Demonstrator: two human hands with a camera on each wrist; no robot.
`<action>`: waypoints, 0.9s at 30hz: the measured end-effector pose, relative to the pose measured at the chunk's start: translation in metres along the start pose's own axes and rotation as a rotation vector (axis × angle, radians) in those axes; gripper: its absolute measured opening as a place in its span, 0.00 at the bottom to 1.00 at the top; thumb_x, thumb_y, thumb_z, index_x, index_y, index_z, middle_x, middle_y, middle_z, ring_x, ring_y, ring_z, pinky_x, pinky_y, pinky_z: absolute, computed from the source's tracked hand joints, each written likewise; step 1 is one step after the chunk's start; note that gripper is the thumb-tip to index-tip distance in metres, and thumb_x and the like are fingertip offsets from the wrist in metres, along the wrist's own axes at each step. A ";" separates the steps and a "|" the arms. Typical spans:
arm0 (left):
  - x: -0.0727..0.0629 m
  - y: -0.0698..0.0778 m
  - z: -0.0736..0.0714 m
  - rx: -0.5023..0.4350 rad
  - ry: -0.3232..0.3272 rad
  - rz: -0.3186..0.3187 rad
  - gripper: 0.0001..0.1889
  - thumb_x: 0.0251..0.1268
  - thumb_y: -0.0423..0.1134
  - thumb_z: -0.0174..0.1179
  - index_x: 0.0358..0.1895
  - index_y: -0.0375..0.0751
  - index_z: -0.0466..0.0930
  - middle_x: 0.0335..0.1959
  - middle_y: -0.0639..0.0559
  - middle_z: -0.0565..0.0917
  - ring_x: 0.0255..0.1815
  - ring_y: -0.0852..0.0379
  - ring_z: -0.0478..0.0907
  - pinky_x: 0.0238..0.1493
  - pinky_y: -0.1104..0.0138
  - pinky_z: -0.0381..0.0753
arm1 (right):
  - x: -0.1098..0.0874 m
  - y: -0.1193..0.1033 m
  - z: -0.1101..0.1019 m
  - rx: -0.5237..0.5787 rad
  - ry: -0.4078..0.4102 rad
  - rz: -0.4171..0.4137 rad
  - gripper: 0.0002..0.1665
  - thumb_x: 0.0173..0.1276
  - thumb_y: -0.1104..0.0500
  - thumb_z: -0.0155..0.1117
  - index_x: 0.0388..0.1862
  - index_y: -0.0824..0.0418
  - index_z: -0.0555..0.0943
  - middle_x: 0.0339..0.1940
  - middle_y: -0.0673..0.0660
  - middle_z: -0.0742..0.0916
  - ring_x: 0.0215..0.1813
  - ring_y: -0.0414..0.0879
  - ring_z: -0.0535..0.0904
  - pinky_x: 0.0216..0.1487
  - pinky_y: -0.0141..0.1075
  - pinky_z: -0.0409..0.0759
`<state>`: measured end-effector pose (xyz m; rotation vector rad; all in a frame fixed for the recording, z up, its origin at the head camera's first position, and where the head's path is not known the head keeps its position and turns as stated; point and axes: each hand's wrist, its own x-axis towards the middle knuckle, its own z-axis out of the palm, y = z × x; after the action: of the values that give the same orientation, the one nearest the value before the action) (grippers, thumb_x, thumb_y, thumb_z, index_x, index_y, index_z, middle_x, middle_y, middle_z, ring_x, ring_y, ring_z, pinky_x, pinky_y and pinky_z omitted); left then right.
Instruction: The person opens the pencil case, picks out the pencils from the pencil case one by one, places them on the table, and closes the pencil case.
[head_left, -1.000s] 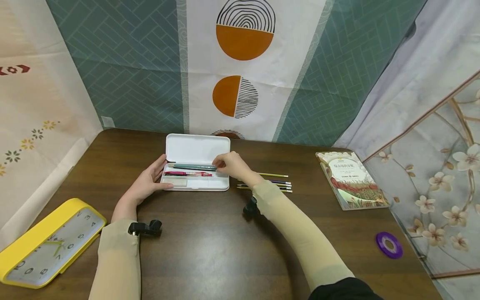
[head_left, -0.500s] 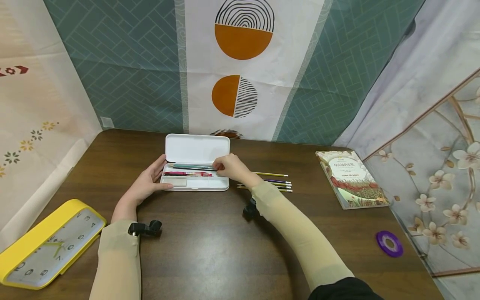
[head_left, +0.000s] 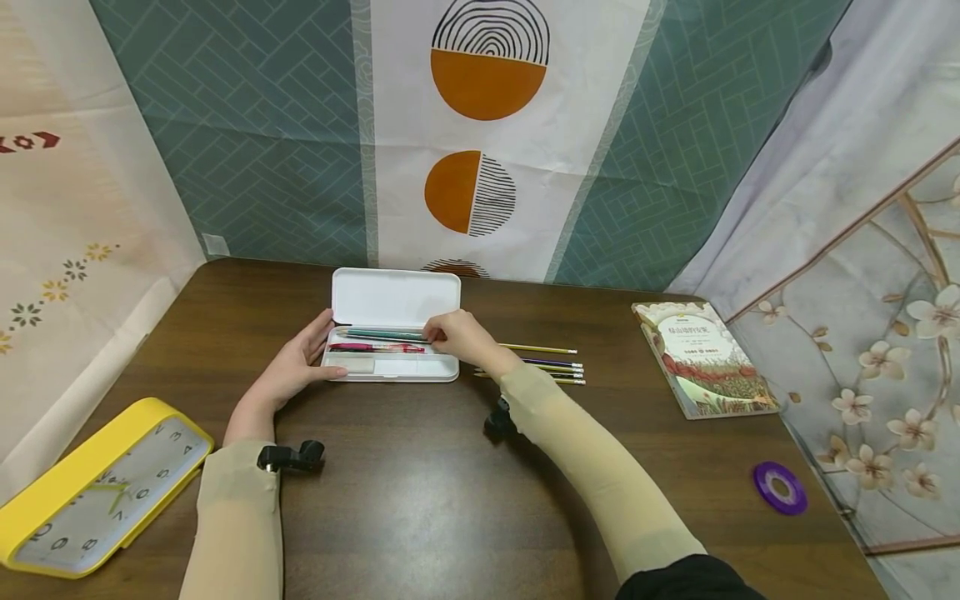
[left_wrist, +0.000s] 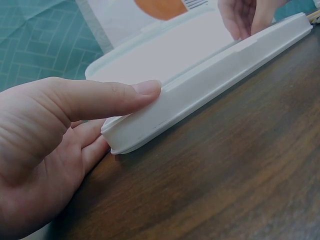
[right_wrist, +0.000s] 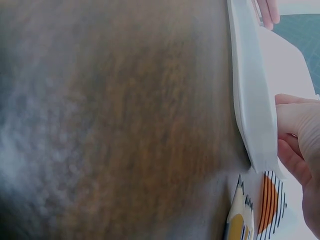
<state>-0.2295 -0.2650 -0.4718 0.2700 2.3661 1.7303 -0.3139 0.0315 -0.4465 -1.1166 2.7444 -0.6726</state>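
Observation:
A white pencil case (head_left: 412,367) lies with its lid (head_left: 396,297) raised at the back of the table. My left hand (head_left: 300,354) holds its left end, thumb (left_wrist: 147,88) on the front rim and the other fingers round the end. Inside, teal and dark pencils (head_left: 382,335) lie along the back, with a pink-red pen (head_left: 375,347) in front of them. My right hand (head_left: 461,335) reaches into the right side and pinches the right end of a pencil there. Its fingertips are partly hidden by the case wall in the right wrist view.
Several pencils (head_left: 551,367) lie right of the case, under the right forearm, sharpened tips (right_wrist: 239,192) toward it. A yellow clock (head_left: 112,487) stands at left. A book (head_left: 705,360) and a purple tape roll (head_left: 780,488) lie at right. Fabric hangs behind the table.
My right hand has shifted very slightly left at the pencils inside the case. My left hand and the case stay where they were.

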 end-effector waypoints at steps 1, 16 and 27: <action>0.000 0.000 0.000 0.001 0.000 0.000 0.58 0.56 0.34 0.71 0.80 0.48 0.34 0.81 0.48 0.42 0.81 0.44 0.44 0.70 0.80 0.57 | 0.000 0.000 0.000 -0.002 -0.001 -0.001 0.08 0.64 0.67 0.67 0.41 0.61 0.86 0.36 0.53 0.89 0.38 0.42 0.83 0.44 0.31 0.82; 0.000 0.000 0.000 -0.005 0.001 0.010 0.58 0.56 0.33 0.71 0.80 0.48 0.34 0.81 0.47 0.42 0.81 0.44 0.44 0.65 0.87 0.58 | 0.003 0.000 0.002 -0.024 0.000 -0.013 0.08 0.63 0.68 0.67 0.41 0.60 0.86 0.37 0.53 0.89 0.39 0.42 0.84 0.45 0.32 0.82; 0.001 -0.002 0.000 0.001 -0.001 0.013 0.58 0.56 0.33 0.71 0.80 0.49 0.34 0.81 0.47 0.42 0.80 0.44 0.44 0.67 0.85 0.58 | 0.005 -0.003 0.004 -0.071 0.014 0.005 0.08 0.64 0.64 0.68 0.42 0.60 0.87 0.38 0.53 0.90 0.41 0.42 0.86 0.46 0.32 0.83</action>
<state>-0.2303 -0.2656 -0.4741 0.2865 2.3697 1.7346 -0.3141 0.0248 -0.4488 -1.1223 2.8029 -0.5884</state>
